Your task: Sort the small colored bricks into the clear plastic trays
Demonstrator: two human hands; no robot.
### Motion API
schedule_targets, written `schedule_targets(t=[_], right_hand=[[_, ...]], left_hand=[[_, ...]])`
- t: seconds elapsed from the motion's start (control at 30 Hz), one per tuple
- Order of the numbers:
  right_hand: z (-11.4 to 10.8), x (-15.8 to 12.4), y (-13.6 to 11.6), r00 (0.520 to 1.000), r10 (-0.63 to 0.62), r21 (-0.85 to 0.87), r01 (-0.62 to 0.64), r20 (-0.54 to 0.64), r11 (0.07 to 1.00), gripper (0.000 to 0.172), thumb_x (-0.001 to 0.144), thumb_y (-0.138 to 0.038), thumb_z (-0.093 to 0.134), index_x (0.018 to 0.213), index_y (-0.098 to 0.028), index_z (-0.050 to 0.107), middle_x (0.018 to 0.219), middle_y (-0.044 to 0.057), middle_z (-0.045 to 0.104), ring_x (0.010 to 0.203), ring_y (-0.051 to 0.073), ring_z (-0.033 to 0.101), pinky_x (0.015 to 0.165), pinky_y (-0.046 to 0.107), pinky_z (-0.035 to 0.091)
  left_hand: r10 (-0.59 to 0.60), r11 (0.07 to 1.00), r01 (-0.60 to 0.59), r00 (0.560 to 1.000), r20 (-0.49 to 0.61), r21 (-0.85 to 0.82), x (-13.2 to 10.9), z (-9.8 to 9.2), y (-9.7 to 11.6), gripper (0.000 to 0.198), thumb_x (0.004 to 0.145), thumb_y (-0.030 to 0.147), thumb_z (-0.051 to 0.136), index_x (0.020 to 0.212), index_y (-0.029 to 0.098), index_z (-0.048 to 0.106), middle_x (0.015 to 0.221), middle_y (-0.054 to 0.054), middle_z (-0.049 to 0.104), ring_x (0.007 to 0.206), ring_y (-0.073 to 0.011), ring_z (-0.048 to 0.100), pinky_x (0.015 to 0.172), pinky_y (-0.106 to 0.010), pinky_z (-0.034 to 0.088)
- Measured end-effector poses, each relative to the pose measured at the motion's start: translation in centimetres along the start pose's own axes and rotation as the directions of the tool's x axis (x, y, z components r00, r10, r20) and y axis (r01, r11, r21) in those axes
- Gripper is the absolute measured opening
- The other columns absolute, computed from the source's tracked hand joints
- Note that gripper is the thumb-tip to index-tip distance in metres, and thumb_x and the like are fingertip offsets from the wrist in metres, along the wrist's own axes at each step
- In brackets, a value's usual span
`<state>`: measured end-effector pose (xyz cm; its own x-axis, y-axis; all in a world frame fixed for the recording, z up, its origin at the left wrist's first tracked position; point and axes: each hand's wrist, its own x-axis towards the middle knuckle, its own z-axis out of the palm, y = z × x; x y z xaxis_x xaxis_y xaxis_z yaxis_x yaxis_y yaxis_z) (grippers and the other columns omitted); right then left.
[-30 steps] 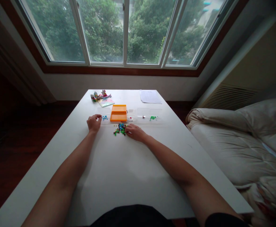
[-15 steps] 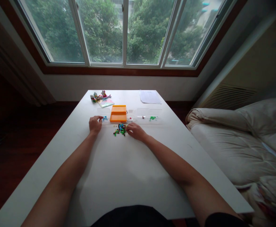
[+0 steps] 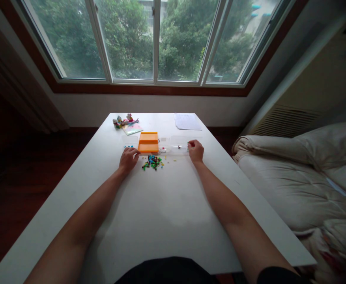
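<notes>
My left hand (image 3: 128,158) rests low over the table beside the near left corner of an orange case (image 3: 148,148), fingers slightly apart and nothing visible in them. Just past its fingertips, small blue bricks (image 3: 129,146) lie in a clear plastic box. My right hand (image 3: 196,151) is over the right-hand clear box (image 3: 182,139), thumb and fingers pinched together; whatever they hold is too small to make out. Between the hands sits a loose pile of small toy bricks (image 3: 152,162), mostly green, blue and dark brown. A few dark red pieces (image 3: 179,147) lie in a clear compartment.
At the back left of the white table (image 3: 161,221) stand small colourful brick figures (image 3: 125,120) by a pastel booklet (image 3: 133,128). White paper sheets (image 3: 187,121) lie at the back right. A cream sofa (image 3: 303,173) is to the right, a window ahead.
My right hand has moved from the brick pile rightward to the box with green bricks. My left hand has drawn back and right from the blue bricks toward the orange case.
</notes>
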<state>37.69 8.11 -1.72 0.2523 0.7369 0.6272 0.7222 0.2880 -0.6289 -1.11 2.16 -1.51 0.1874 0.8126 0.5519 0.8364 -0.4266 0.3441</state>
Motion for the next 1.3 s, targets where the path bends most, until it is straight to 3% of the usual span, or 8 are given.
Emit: schedule_targets(t=[0.17, 0.47, 0.77, 1.0, 1.13, 1.3], right_hand=[[-0.1, 0.4, 1.5, 0.992, 0.123, -0.001, -0.123, 0.007, 0.992, 0.015, 0.083, -0.031, 0.056, 0.089, -0.020, 0.065, 0.085, 0.005, 0.071, 0.077, 0.020, 0.061, 0.081, 0.033, 0.048], [-0.1, 0.4, 1.5, 0.985, 0.172, -0.014, -0.172, 0.024, 0.985, 0.019, 0.084, -0.033, 0.055, 0.091, -0.020, 0.067, 0.088, 0.007, 0.073, 0.080, 0.021, 0.064, 0.082, 0.034, 0.049], [-0.2, 0.3, 1.3, 0.996, 0.086, -0.189, -0.084, 0.001, 0.978, 0.020, 0.085, -0.028, 0.052, 0.092, -0.019, 0.069, 0.095, 0.010, 0.067, 0.092, 0.024, 0.055, 0.089, 0.038, 0.042], [0.4, -1.2, -1.9, 0.985, -0.126, -0.145, 0.142, 0.114, 0.979, 0.018, 0.089, -0.023, 0.052, 0.093, -0.018, 0.068, 0.095, 0.010, 0.067, 0.095, 0.026, 0.054, 0.091, 0.039, 0.039], [1.2, -3.1, -5.2, 0.907, -0.283, -0.001, 0.298, 0.313, 0.954, 0.016, 0.091, -0.021, 0.054, 0.094, -0.019, 0.069, 0.093, 0.009, 0.067, 0.093, 0.026, 0.055, 0.091, 0.040, 0.038], [2.3, -6.4, -10.0, 0.707, -0.474, 0.187, 0.447, 0.525, 0.875, 0.015, 0.094, -0.028, 0.060, 0.102, -0.023, 0.071, 0.100, 0.007, 0.068, 0.098, 0.024, 0.056, 0.089, 0.038, 0.040]], left_hand=[[-0.019, 1.000, 0.020, 1.000, 0.013, -0.017, -0.1, -0.2, -0.1, 0.019, 0.090, 0.021, 0.052, 0.093, 0.024, 0.071, 0.103, -0.007, 0.068, 0.107, -0.0259, 0.054, 0.100, -0.042, 0.044], [-0.043, 0.999, 0.044, 0.998, 0.041, -0.028, -0.1, -0.3, 0.2, 0.020, 0.089, 0.021, 0.053, 0.092, 0.024, 0.072, 0.102, -0.007, 0.068, 0.108, -0.0268, 0.054, 0.100, -0.044, 0.044], [-0.014, 1.000, 0.015, 0.998, 0.057, -0.022, -0.1, -0.3, 0.1, 0.019, 0.089, 0.020, 0.053, 0.090, 0.024, 0.072, 0.101, -0.006, 0.068, 0.106, -0.0269, 0.055, 0.100, -0.045, 0.044], [0.001, 1.000, 0.002, 0.996, 0.088, -0.031, -0.1, -0.4, 0.4, 0.019, 0.088, 0.022, 0.054, 0.091, 0.024, 0.073, 0.101, -0.007, 0.068, 0.107, -0.0272, 0.055, 0.099, -0.046, 0.045], [0.024, 0.999, -0.019, 0.995, 0.093, -0.049, -0.1, -0.3, 0.6, 0.018, 0.089, 0.023, 0.055, 0.091, 0.025, 0.073, 0.101, -0.007, 0.069, 0.106, -0.0266, 0.055, 0.098, -0.045, 0.046], [0.051, 0.997, -0.045, 0.991, 0.122, -0.057, -0.2, -0.2, 0.7, 0.019, 0.089, 0.022, 0.055, 0.093, 0.025, 0.074, 0.101, -0.006, 0.069, 0.106, -0.0263, 0.054, 0.099, -0.045, 0.045]])
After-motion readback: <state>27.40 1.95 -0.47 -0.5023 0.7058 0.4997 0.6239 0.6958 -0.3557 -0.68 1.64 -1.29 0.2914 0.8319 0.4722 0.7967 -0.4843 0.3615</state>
